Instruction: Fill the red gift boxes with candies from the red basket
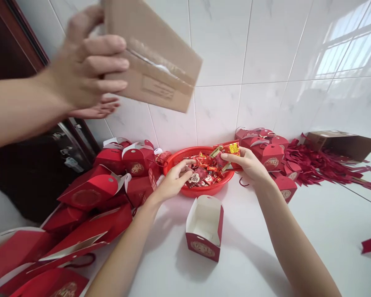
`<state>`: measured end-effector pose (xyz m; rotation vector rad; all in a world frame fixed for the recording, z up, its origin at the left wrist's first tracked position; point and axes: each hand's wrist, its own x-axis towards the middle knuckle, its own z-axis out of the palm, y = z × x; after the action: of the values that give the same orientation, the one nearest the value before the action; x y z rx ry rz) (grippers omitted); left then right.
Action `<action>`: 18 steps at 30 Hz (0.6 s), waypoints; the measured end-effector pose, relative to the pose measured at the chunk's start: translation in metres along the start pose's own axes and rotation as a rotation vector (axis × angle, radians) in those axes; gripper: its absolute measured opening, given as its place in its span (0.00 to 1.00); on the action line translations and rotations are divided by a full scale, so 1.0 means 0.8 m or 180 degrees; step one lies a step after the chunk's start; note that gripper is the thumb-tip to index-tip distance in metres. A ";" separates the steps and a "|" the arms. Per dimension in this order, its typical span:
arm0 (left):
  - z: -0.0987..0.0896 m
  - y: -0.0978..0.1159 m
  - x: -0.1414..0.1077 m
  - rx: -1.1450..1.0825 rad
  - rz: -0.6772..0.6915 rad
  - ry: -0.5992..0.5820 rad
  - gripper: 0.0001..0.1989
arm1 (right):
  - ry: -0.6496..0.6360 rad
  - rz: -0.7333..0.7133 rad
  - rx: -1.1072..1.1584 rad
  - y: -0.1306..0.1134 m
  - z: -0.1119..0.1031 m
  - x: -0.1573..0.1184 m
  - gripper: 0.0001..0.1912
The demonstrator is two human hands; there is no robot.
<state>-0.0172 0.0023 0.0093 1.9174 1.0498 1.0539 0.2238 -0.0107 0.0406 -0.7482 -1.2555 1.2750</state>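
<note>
A red plastic basket (200, 190) holds several wrapped candies (204, 175) against the white tiled wall. My left hand (174, 177) reaches over its left rim, thumb and fingers apart at the candies; whether it touches one I cannot tell. Above the right side of the basket, my right hand (249, 163) is closed on red candy packets (230, 150) with gold printing, fanned between thumb and fingers. Between my forearms stands an uncovered dark red gift box (202, 247) with a white inside and nothing visible in it.
Another person's hand (92, 68) holds a cardboard box (160, 62) tilted at upper left; a second hand (100, 108) shows behind. Red gift boxes (89, 192) pile up at left, more boxes (267, 152) at right. Red ribbons (315, 165) lie beside a brown carton (343, 144).
</note>
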 end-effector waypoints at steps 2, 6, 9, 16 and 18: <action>0.004 -0.003 -0.004 -0.0243 0.0019 0.0060 0.19 | -0.0117 0.0089 -0.0175 0.007 0.000 0.002 0.19; 0.011 -0.008 -0.007 -0.0529 0.0079 0.0238 0.16 | -0.0389 0.0249 -0.0450 0.015 0.004 0.005 0.20; 0.014 -0.008 -0.008 -0.0651 0.0199 0.0296 0.12 | -0.0511 0.0244 -0.0515 0.019 0.012 0.007 0.19; 0.010 0.006 -0.016 -0.0713 0.0241 0.0134 0.08 | -0.0585 0.0207 -0.0519 0.016 0.022 0.003 0.17; 0.002 0.014 -0.020 -0.0606 0.0207 -0.0064 0.09 | -0.0651 0.0159 -0.0614 0.009 0.019 -0.003 0.17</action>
<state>-0.0174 -0.0167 0.0127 1.8146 0.8488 1.1267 0.2075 -0.0146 0.0367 -0.8054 -1.5506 1.3085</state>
